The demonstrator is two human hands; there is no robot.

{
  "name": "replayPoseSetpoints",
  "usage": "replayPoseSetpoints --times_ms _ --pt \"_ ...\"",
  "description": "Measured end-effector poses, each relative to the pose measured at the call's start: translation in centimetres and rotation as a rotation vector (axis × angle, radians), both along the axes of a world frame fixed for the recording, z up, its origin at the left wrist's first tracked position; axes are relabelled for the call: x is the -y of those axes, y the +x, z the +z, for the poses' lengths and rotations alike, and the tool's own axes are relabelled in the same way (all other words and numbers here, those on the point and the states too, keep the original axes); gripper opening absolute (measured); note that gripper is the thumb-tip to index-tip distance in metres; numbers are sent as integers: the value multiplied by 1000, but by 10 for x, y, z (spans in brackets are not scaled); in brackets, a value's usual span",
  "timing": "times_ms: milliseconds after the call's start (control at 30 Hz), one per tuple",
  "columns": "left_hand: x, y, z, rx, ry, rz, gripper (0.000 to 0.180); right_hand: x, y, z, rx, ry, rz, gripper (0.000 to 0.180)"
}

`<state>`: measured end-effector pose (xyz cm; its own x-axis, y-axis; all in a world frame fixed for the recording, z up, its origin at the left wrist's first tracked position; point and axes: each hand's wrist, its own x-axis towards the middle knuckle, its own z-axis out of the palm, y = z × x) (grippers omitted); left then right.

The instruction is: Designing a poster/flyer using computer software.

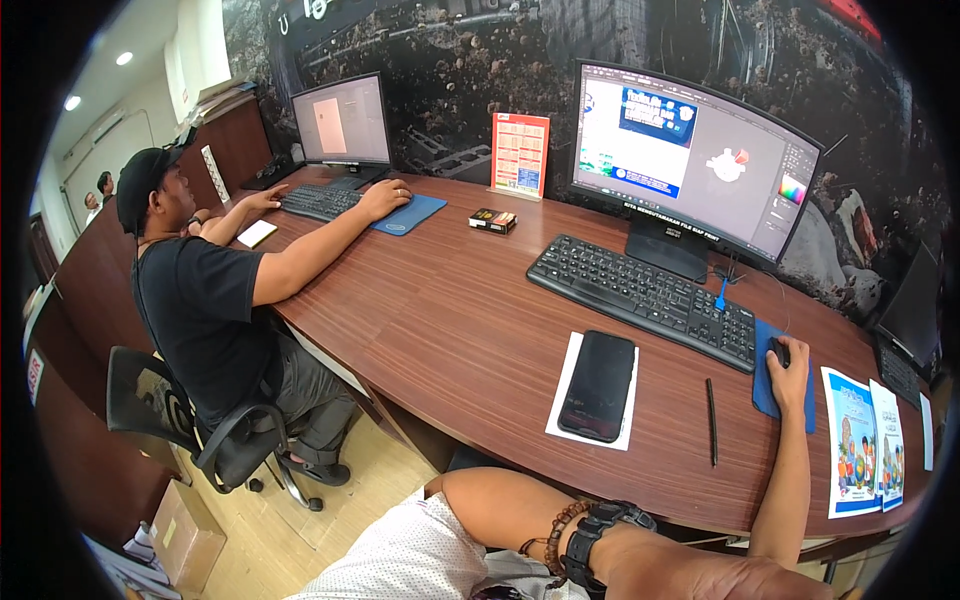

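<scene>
Black mouse [776, 351]; partly hidden; blue pad [765, 396] beneath

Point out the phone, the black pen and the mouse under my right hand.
Phone [600, 386], head view: middle of its dark screen.
Pen [712, 422], head view: middle of its shaft.
Mouse [776, 350], head view: its uncovered black part.

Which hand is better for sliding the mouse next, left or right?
Probably the right hand: it rests on the black mouse, over the blue pad. The left hand is down near the picture's lower edge, away from the mouse.
</scene>
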<state>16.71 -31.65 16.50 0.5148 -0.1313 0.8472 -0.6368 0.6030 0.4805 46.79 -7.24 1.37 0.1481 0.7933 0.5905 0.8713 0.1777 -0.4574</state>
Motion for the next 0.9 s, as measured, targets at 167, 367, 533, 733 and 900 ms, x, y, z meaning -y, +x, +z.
replayPoseSetpoints --times_ms 167,367,533,733,900 --pt "16 28 -6 172 -214 -186 53 0 1 0 -10 -14 18 34" --pt "7 -4 8 -24 -101 -72 56 -4 5 -3 -15 9 35 34" --pt "18 25 -9 83 -234 -252 55 -4 4 -3 -4 14 30 33" --pt "29 14 4 58 -467 -198 58 -3 9 -5 -7 13 29 33" --pt "21 25 -6 121 -206 -287 59 0 1 0 -14 -12 17 33"
